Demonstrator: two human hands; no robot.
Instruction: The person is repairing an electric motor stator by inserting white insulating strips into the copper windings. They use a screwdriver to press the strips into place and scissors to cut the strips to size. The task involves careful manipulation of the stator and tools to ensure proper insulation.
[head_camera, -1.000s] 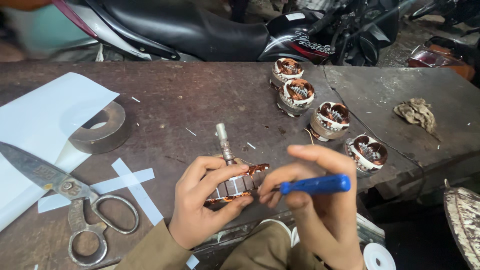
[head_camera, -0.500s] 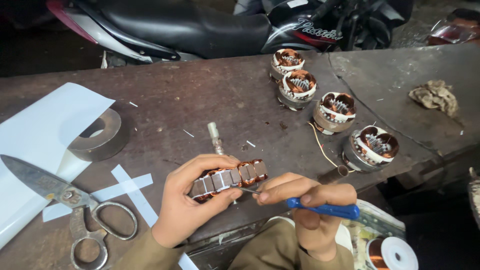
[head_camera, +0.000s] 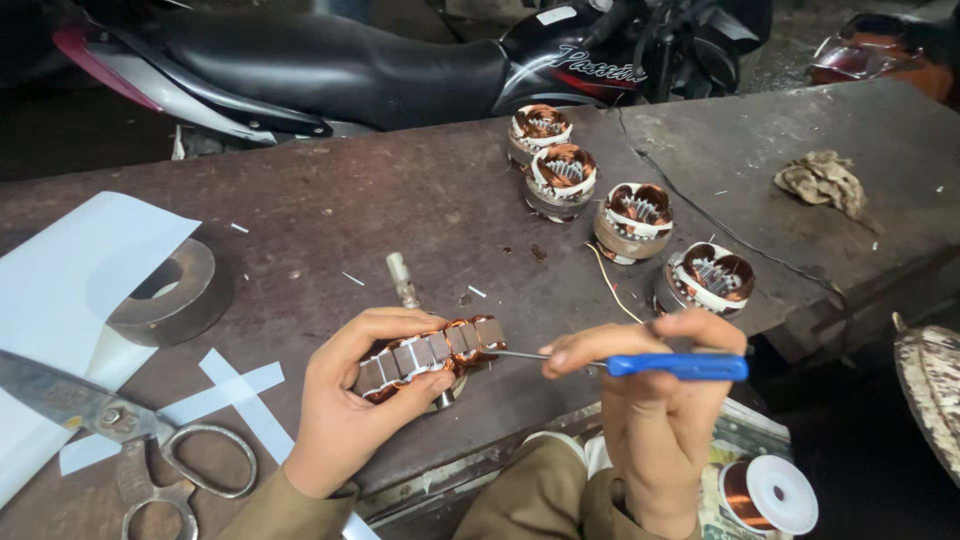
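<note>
The scissors (head_camera: 120, 440) and white paper (head_camera: 70, 300) run off the frame's left edge.

Armature (head_camera: 425, 358): dull grey metal laminations, glossy copper windings, white paper liners. Screwdriver (head_camera: 640, 365): glossy blue plastic handle, bright steel shaft. Workbench (head_camera: 330, 210): rough, stained, matt. Beyond armature, four stators (head_camera: 625, 205): shiny copper, grey metal shells. Left of armature: worn matt steel scissors (head_camera: 110, 425), smooth white paper (head_camera: 75, 275), dull metal ring (head_camera: 175, 295). Far right: crumpled cloth rag (head_camera: 822, 180).

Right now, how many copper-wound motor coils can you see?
5: four in a row on the bench, one in the left hand. None seem hidden.
</note>
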